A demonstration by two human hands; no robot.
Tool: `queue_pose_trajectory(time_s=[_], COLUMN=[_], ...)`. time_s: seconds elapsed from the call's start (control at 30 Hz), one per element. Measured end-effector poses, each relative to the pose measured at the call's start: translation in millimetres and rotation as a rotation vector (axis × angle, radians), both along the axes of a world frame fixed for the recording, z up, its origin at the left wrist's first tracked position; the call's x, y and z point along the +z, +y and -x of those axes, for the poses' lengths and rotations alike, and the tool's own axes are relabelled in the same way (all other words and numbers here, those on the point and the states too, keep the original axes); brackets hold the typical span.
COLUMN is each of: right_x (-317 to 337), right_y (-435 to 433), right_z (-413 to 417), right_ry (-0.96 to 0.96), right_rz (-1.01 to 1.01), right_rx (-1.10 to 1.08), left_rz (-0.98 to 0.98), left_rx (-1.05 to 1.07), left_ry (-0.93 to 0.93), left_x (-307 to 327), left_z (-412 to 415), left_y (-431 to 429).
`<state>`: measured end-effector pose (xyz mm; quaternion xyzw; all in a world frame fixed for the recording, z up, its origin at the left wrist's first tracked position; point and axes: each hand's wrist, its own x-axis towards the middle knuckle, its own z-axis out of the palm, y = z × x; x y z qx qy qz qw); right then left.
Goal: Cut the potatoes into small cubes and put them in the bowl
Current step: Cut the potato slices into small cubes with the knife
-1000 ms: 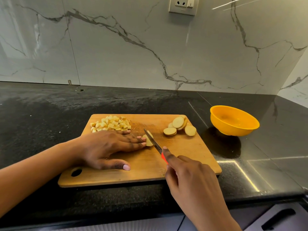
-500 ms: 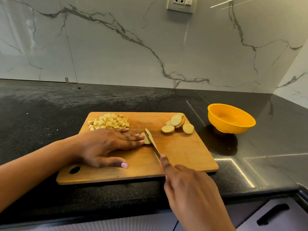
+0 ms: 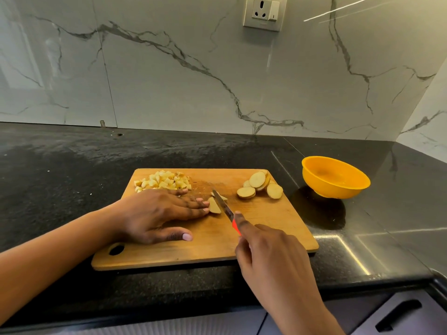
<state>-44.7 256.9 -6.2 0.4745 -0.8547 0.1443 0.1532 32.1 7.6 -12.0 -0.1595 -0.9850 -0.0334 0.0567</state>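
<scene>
Mid-dicing: we see the potato slice on the board, pinned flat by the left hand. The right hand grips the knife, blade against it. Cubes are piled behind, bowl off right. Next, we judge: crosscuts, left hand kept clear.

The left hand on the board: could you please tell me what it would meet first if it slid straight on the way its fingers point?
The potato piece at the fingertips of the left hand, apparently touched already; just beyond it lies the knife.
</scene>
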Motion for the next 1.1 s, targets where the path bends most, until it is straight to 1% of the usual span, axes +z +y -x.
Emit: queue_pose_trajectory(time_s=[0.07, 0.13, 0.23, 0.3, 0.37, 0.4, 0.43, 0.47, 0.53, 0.63, 0.73, 0.8, 0.87, 0.9, 0.93, 0.97, 1.0, 1.03, 1.07, 1.1], right_x=[-6.9, -12.7, -9.5, -6.0, -1.6, -0.8, -5.1, -7.5, -3.6, -9.1, -14.2, -14.4, 3.5, 10.7, 9.8, 14.5, 15.4, 23.3, 26.2, 29.4], right_y=[-1.8, -3.8, -3.4, -2.9, -4.8, -10.0, -13.0, -16.6, -20.9, -11.6, 8.0, 14.4, 19.4, 22.4, 28.3, 34.6, 43.2, 49.2, 54.0, 60.1], right_z=[-1.7, -1.8, -1.2, -4.4, -8.0, -7.7, -4.8, -2.9, -3.1, -4.4, -8.2, -14.1, -24.4, -25.4, -22.5, -23.4, -24.5, -26.1, -24.9, -24.3], right_ry=[-0.026, 0.005, 0.036, -0.016, -0.078, -0.044, 0.019, 0.054, 0.057, 0.057, 0.013, 0.008, -0.137, -0.18, -0.139, -0.131, -0.141, -0.089, -0.034, -0.05], right_rz=[0.014, 0.009, 0.02, -0.002, -0.079, -0.068, 0.014, -0.002, -0.055, -0.001, -0.102, -0.087, -0.163, -0.129, -0.067, -0.124, -0.129, -0.097, -0.08, -0.113], right_rx=[-0.004, 0.037, 0.042, 0.055, 0.084, 0.105, 0.138, 0.14, 0.14, 0.129, 0.057, 0.052, 0.087, 0.089, 0.094, 0.111, 0.137, 0.13, 0.121, 0.05], left_rz=[0.005, 0.014, 0.016, 0.013, 0.018, 0.022, 0.024, 0.023, 0.013, 0.01, 0.006, 0.003, -0.001, -0.006, -0.013, -0.02, -0.027, -0.033, -0.04, -0.05], left_rx=[-0.003, -0.001, -0.001, -0.007, -0.008, -0.007, -0.007, -0.008, -0.008, 0.001, 0.01, 0.014, 0.02, 0.022, 0.023, 0.023, 0.024, 0.024, 0.022, 0.017], left_ry=[-0.004, -0.01, -0.019, -0.011, -0.011, -0.014, -0.015, -0.016, -0.008, -0.027, -0.048, -0.048, -0.031, -0.027, -0.026, -0.026, -0.026, -0.022, -0.002, 0.036], left_x=[-1.0, -1.9, -2.0, -2.3, -3.1, -3.3, -3.2, -3.0, -2.6, -2.0, -0.8, -0.1, 0.1, 0.1, 0.2, 0.5, 0.8, 1.0, 0.9, 0.3], left_z=[0.4, 0.7, 1.3, 1.4, 1.4, 1.6, 1.6, 1.6, 1.5, 1.4, 2.2, 2.0, 1.5, 1.0, 0.8, 0.5, 0.5, 0.4, 0.5, 0.5], left_y=[-0.4, -0.8, -1.3, -1.7, -2.2, -2.3, -2.2, -2.1, -1.3, -1.1, -0.9, -0.5, 0.4, 1.0, 1.6, 1.9, 2.3, 2.9, 3.2, 3.0])
